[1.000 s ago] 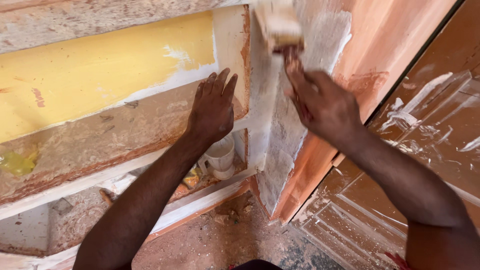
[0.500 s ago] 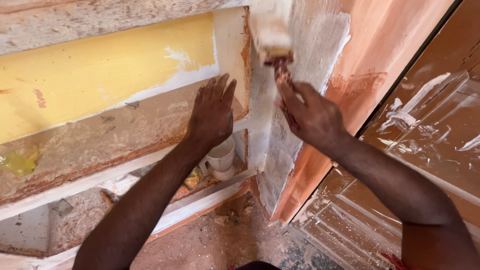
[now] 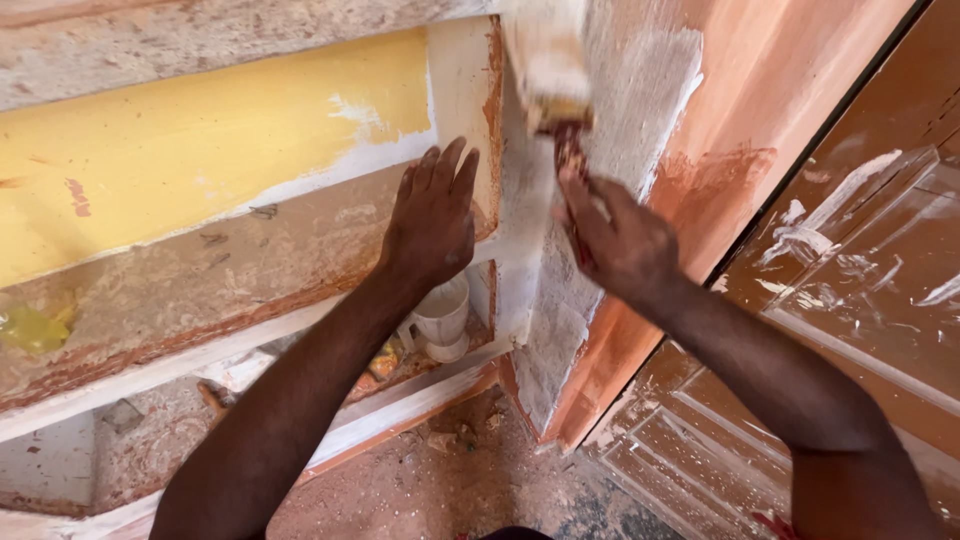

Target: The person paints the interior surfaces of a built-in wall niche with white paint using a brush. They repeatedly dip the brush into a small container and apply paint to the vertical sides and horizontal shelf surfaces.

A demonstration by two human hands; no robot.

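My right hand (image 3: pixel 615 235) grips the dark red handle of a wide paintbrush (image 3: pixel 547 62), whose white-loaded bristles press against the rough wall corner (image 3: pixel 640 110). White paint covers that corner strip; orange wall shows to its right. My left hand (image 3: pixel 432 215) lies flat, fingers apart, against the worn ledge beside the white-painted edge (image 3: pixel 458 80), just left of the brush.
A yellow painted band (image 3: pixel 200 140) runs along the left. A white plastic cup (image 3: pixel 440 318) sits on a lower ledge under my left hand. A paint-streaked brown panelled door (image 3: pixel 860 280) stands at right. Dusty reddish floor (image 3: pixel 450 480) lies below.
My right hand and the brush have slid down and left along the corner. My left hand has stayed flat on the ledge.
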